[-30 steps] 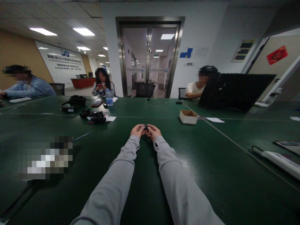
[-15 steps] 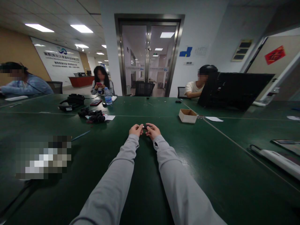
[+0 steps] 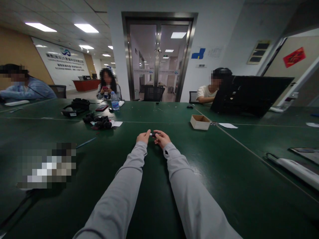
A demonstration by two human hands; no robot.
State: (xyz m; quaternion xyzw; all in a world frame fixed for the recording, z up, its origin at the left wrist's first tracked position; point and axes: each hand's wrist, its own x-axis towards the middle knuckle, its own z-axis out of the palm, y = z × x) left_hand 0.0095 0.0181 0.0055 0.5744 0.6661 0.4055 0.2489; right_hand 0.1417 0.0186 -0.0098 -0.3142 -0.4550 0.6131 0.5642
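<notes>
Above the green table, my two hands meet in front of me, both sleeves grey. A small black-and-silver stick-shaped object lies level between them; its exact kind is too small to make out. My left hand is closed, pinching its silver left end between thumb and fingers. The fingers of my right hand are curled and closed on the dark right end, hiding part of it.
Ahead right stands an open cardboard box, with paper beside it. Dark gear, a headset and a water bottle are ahead left. A monitor and power strip are right. Several people sit around the table.
My left hand has shifted slightly left, away from my right hand, so more of the small object shows between them. My right hand stays nearly in place.
</notes>
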